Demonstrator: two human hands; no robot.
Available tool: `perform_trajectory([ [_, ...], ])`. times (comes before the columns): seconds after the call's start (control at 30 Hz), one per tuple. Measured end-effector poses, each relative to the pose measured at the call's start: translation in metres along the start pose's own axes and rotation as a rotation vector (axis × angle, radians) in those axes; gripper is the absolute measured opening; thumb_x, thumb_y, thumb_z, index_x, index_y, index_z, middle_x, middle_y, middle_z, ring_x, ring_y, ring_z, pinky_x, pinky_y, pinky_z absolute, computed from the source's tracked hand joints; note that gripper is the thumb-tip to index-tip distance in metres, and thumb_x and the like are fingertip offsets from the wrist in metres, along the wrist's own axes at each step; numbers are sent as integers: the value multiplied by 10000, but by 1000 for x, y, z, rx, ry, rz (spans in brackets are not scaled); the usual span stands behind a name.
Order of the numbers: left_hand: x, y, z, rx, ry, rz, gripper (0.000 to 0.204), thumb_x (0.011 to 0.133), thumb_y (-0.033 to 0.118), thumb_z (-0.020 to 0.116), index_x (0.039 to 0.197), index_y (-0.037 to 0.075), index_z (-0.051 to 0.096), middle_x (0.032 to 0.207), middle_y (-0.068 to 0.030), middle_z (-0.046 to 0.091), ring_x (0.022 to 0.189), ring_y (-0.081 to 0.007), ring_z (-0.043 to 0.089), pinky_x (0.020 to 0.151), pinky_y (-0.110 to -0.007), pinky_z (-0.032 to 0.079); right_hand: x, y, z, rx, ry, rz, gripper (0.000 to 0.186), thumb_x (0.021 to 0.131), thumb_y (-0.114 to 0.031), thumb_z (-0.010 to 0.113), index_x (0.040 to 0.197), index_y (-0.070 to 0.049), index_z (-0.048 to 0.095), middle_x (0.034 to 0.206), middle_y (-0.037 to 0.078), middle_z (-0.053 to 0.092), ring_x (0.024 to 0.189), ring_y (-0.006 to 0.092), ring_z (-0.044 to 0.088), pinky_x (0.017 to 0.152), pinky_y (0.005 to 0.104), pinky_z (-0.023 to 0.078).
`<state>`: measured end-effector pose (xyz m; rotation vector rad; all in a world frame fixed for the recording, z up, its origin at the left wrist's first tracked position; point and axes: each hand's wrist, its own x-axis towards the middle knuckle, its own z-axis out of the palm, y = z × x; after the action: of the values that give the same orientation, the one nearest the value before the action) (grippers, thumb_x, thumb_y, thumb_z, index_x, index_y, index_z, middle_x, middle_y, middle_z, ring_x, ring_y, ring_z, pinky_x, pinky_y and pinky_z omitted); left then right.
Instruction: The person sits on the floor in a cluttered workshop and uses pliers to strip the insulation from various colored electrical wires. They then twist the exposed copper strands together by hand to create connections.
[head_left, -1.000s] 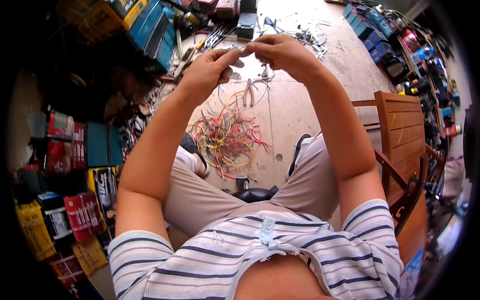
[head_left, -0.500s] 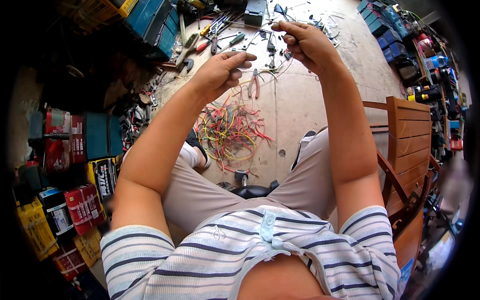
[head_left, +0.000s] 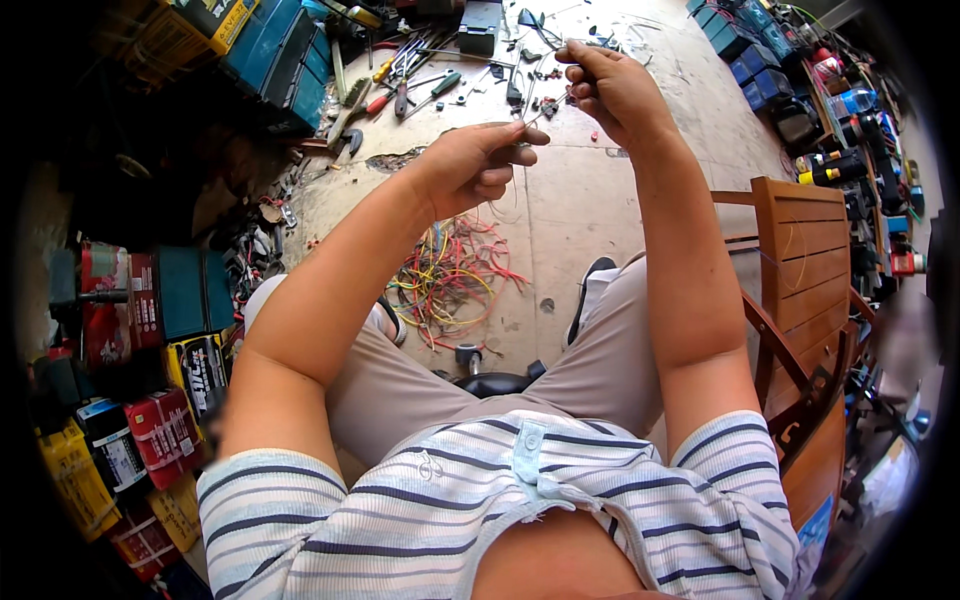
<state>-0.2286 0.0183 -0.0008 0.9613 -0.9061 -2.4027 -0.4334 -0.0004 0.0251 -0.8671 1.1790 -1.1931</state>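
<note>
My left hand [head_left: 482,165] is closed in a pinch, thumb against forefinger, over the middle of the floor. Farther out and to its right, my right hand [head_left: 618,98] pinches as well. A thin wire [head_left: 543,112] runs slantwise between the fingertips of both hands; its exact ends are too small to make out. Loose thin strands hang below my left hand. Beneath that hand lies a tangled heap of red, yellow and grey wires [head_left: 455,275] on the floor, between my feet.
Beyond my hands lie screwdrivers [head_left: 446,84], a brush [head_left: 352,95], small scraps and a dark grey box-shaped battery [head_left: 480,25]. Stacked boxed batteries [head_left: 165,425] line my left. A wooden chair [head_left: 810,235] stands close on my right, with a crowded shelf [head_left: 850,130] behind it.
My left hand has moved right and a little nearer me, its fingers now at the wire. My right hand stays nearly in place. The pliers seen before are hidden now.
</note>
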Motion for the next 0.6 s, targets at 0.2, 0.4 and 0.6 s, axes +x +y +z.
perform_trajectory([
  [0.2,5,0,-3,-28,-41,-14,241,996,285,406,967,68,506,566,95,278,423,-13,206,364,-174,163,-3,-1,-18,110,32,61,222,932,-231,566,969,-14,592,706,-22,562,571,26,537,494,135,495],
  [0.4,6,2,-2,-76,-35,-5,239,998,307,403,888,107,476,556,104,245,416,-9,181,356,-173,141,-12,-10,-28,506,-77,126,165,921,-118,558,975,37,579,832,77,622,695,112,614,627,187,567],
  [0.6,10,-7,2,-148,-111,1,244,997,308,404,890,100,474,559,99,240,418,-15,175,356,-175,141,-18,-2,-26,557,-45,49,181,911,-142,590,1055,-33,588,985,70,621,771,110,605,556,197,477],
])
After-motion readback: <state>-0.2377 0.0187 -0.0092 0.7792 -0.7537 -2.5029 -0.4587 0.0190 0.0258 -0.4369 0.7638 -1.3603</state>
